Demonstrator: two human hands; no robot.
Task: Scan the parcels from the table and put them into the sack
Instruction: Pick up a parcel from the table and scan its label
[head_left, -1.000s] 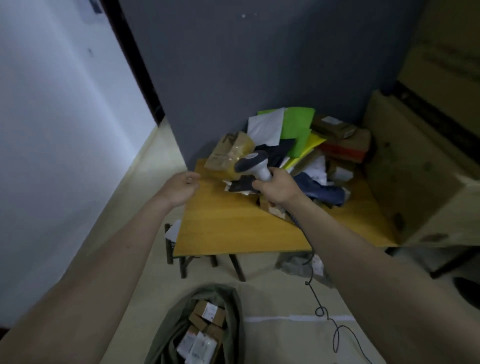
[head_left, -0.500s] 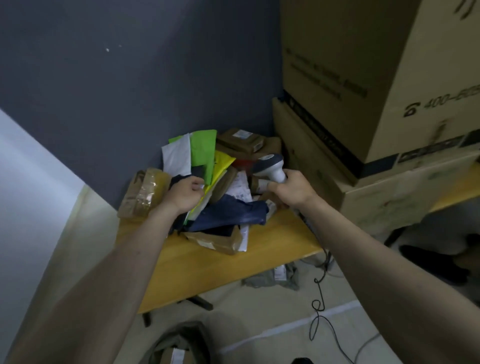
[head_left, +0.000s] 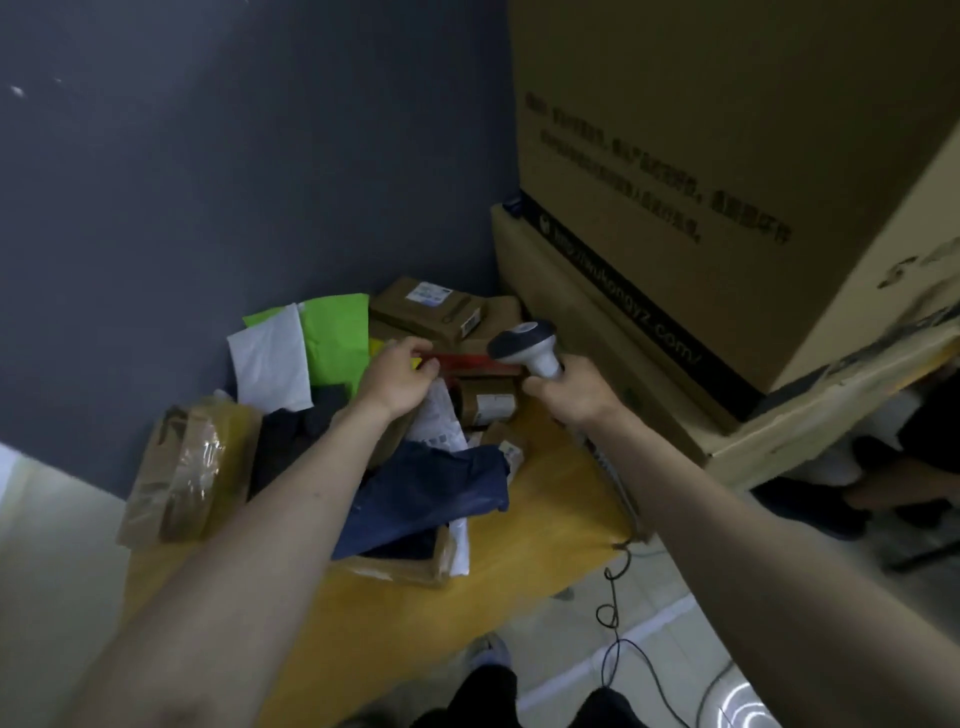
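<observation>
Parcels: crumpled plastic mailers, taped cardboard.

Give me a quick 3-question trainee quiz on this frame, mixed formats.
1. True or false: the right hand grips the scanner.
2. The left hand reaches: A) the red parcel B) the taped brown parcel C) the floor
3. Fill in: the green mailer lies at the pile's ___ edge, by the wall.

Key: 1 true; 2 A; 3 far
</observation>
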